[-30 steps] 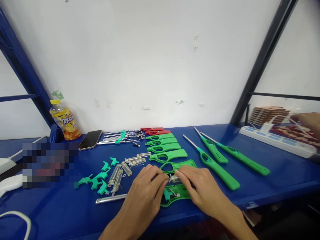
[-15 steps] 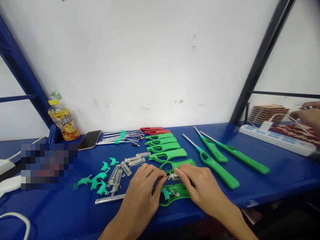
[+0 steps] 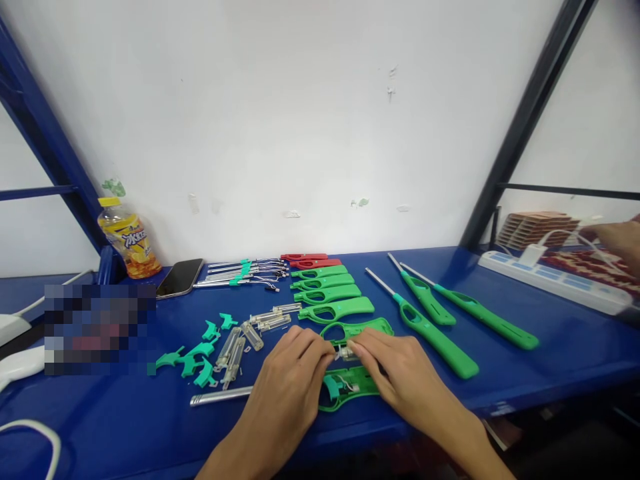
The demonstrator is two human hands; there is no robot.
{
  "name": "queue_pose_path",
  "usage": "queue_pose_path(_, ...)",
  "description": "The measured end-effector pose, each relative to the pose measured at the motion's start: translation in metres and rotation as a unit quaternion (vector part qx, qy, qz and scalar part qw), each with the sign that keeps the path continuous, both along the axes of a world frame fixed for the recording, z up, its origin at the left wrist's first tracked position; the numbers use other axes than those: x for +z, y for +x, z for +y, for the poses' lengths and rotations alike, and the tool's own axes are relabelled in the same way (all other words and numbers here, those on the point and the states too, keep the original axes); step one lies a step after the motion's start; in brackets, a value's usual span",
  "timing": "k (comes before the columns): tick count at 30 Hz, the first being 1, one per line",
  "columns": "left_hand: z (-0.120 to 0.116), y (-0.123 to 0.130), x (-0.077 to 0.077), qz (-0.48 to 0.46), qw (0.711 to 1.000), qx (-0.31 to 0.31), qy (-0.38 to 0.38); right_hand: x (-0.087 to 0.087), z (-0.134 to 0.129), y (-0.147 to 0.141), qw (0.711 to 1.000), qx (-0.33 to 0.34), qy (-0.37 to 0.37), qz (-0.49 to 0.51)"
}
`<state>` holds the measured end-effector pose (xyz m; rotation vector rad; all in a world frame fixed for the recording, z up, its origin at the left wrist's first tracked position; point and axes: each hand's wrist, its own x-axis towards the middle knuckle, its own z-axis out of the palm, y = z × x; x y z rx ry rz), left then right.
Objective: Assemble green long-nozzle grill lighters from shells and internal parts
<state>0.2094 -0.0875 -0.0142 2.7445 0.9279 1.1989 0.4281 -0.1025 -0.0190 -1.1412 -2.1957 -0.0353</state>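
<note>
My right hand [image 3: 400, 370] pinches a small clear lighter fuel tank [image 3: 349, 354] between thumb and fingers. At the tank's left end, the thumb and fingertips of my left hand [image 3: 293, 373] are closed on its tip; the exact grip is partly hidden. Below them lies an open green lighter casing half [image 3: 357, 395] with a teal trigger [image 3: 333, 387] and white wire in it. A metal lighter tube [image 3: 220, 396] sticks out to the left, passing behind my left hand. Just beyond my fingers rests the other green casing half [image 3: 373, 327].
Left of my hands lie several clear fuel tanks [image 3: 235, 357] and teal triggers [image 3: 200, 350]. Metal tubes with wires [image 3: 240, 273] and green casings [image 3: 345, 307] line the back. Assembled green lighters [image 3: 440, 340] lie right, near a power strip [image 3: 555, 280]. Another person's hand [image 3: 617, 240] shows far right.
My hands stay almost in place, with slight finger shifts on the fuel tank. The other person's hand at far right has moved a little.
</note>
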Motion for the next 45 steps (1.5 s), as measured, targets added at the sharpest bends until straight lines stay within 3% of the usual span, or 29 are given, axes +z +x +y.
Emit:
queue_pose_path(12, 0.0010, -0.0003, -0.0035, 0.018, 1.000, 0.003, 0.010, 0.0004, -0.0010, 0.0008, 1.000, 0.006, -0.002, -0.005)
queue_pose_path(24, 0.0003, -0.0004, 0.0004, -0.015, 0.999, 0.003, -0.051, 0.0034, -0.0007, -0.0027, 0.999, -0.029, 0.000, 0.033)
queue_pose_path(45, 0.0011, -0.0006, -0.0006, -0.037, 0.997, -0.010, -0.064, 0.0033, -0.0031, -0.0035, 0.997, -0.038, -0.011, 0.062)
